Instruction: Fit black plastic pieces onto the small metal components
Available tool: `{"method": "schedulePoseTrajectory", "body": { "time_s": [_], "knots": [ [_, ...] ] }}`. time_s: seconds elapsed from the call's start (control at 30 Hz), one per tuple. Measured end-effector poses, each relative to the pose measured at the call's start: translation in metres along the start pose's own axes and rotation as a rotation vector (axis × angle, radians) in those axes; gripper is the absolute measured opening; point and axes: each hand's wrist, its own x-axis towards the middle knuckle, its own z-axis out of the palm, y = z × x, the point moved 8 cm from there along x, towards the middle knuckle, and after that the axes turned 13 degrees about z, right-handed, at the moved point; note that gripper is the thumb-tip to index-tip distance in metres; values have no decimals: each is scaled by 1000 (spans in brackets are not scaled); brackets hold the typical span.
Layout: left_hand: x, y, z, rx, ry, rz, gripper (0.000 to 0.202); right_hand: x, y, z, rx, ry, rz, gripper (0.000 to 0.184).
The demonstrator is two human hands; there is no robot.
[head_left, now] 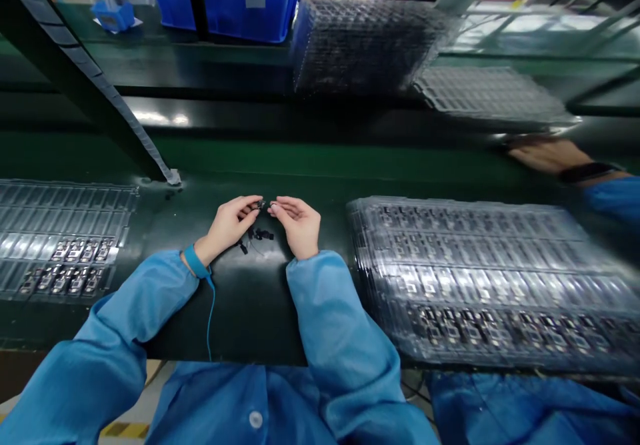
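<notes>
Over the dark green bench, my left hand [233, 221] pinches a small electronic module [261, 204] between thumb and fingertips. Close beside it, my right hand [301, 223] is closed in a pinch on a tiny dark piece [272, 209], too small to name. Below my fingers lies a loose cluster of small black parts [260, 234] with thin leads. To the left, a clear plastic tray [30, 218] carries two short rows of similar modules [75, 278]. At the right, a stack of clear trays [475, 285] holds several rows of them. A blue wrist strap [196, 261] circles my left wrist.
A slanted dark post [100, 85] meets the bench at left. Behind stand a blue bin [225, 5], a tall stack of clear trays [365, 45] and another tray [495, 95]. A co-worker's hand [550, 155] reaches in from the right, blurred.
</notes>
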Motion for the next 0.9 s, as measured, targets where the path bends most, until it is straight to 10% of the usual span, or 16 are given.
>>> {"method": "schedulePoseTrajectory", "body": {
  "time_s": [0.9],
  "knots": [
    [-3,34,-5,217,75,312,28,-8,-6,5,-121,62,-103,25]
  ]
}}
